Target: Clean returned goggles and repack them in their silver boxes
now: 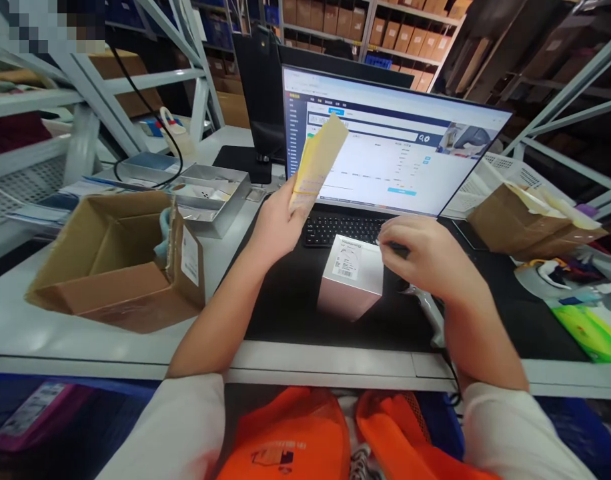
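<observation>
My left hand is raised in front of the monitor and pinches a yellow slip of paper, which stands upright and tilted right. My right hand is curled over a dark object beside the black keyboard; what it grips is hidden by the fingers. Between my hands a small pink box with a white label on top stands on the black desk mat.
An open cardboard box sits at the left with something pale blue inside. Metal trays lie behind it. At the right are a brown bag, a white basket and green packaging. Shelving surrounds the desk.
</observation>
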Demonstrator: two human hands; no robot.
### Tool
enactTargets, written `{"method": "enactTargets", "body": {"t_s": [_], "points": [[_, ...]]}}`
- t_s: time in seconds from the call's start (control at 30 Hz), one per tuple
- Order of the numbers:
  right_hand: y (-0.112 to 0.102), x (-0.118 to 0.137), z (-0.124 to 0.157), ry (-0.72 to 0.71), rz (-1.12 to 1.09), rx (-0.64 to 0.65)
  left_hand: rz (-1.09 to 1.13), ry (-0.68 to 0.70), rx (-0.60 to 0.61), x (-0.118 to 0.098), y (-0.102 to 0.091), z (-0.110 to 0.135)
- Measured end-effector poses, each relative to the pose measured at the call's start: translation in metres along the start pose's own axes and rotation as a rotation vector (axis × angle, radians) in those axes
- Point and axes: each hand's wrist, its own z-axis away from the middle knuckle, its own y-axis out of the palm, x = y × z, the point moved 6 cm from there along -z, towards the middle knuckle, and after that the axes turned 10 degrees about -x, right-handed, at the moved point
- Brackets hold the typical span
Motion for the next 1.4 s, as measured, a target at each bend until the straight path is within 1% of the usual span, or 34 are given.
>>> {"method": "enactTargets", "body": {"t_s": [0.07, 0.13, 0.2, 0.3, 0.4, 0.47, 0.53, 0.6, 0.67, 0.73, 0.8, 0.87, 0.97, 1.03, 1.07, 1.13, 1.17, 1.2, 1.27, 1.4], "points": [[0.007, 0.009, 0.006, -0.130, 0.117, 0.194, 0.022, 0.014, -0.002, 0.003, 0.000, -0.002], [0.013, 0.014, 0.011, -0.230, 0.193, 0.313, 0.050, 0.024, -0.001, 0.006, 0.001, -0.003], [0.017, 0.019, 0.013, -0.307, 0.238, 0.389, 0.075, 0.024, 0.002, 0.008, 0.003, -0.005], [0.021, 0.026, 0.012, -0.393, 0.304, 0.460, 0.082, 0.004, 0.004, 0.011, 0.003, -0.008], [0.021, 0.031, 0.011, -0.431, 0.303, 0.509, 0.067, -0.009, -0.019, 0.016, 0.000, -0.010], [0.018, 0.031, 0.015, -0.423, 0.259, 0.510, 0.072, -0.002, -0.033, 0.020, -0.002, -0.011], [0.012, 0.028, 0.024, -0.406, 0.201, 0.458, 0.079, 0.004, -0.035, 0.022, -0.004, -0.011], [0.006, 0.022, 0.035, -0.352, 0.143, 0.388, 0.079, -0.008, -0.031, 0.023, -0.005, -0.012], [0.003, 0.015, 0.046, -0.267, 0.093, 0.323, 0.080, -0.033, -0.027, 0.023, -0.007, -0.013], [0.006, 0.011, 0.057, -0.207, 0.045, 0.281, 0.093, -0.057, -0.029, 0.024, -0.010, -0.016], [0.012, 0.011, 0.066, -0.193, 0.004, 0.250, 0.123, -0.078, -0.044, 0.032, -0.013, -0.019], [0.020, 0.010, 0.074, -0.191, -0.014, 0.203, 0.158, -0.109, -0.083, 0.050, -0.016, -0.024], [0.027, 0.006, 0.082, -0.165, -0.017, 0.075, 0.213, -0.218, -0.195, 0.096, -0.022, -0.033], [0.031, 0.003, 0.086, -0.144, -0.054, -0.004, 0.279, -0.358, -0.282, 0.133, -0.026, -0.037], [0.033, 0.001, 0.088, -0.135, -0.076, -0.034, 0.326, -0.450, -0.314, 0.150, -0.027, -0.036], [0.037, 0.001, 0.090, -0.120, -0.103, -0.085, 0.403, -0.640, -0.343, 0.180, -0.025, -0.032], [0.039, 0.001, 0.092, -0.111, -0.103, -0.102, 0.416, -0.716, -0.342, 0.191, -0.023, -0.029], [0.041, 0.002, 0.093, -0.099, -0.100, -0.111, 0.411, -0.771, -0.334, 0.199, -0.021, -0.025], [0.043, 0.005, 0.095, -0.070, -0.097, -0.115, 0.367, -0.827, -0.304, 0.209, -0.015, -0.017], [0.040, 0.003, 0.109, -0.015, -0.136, -0.053, 0.293, -0.860, -0.239, 0.214, -0.002, -0.010]]}}
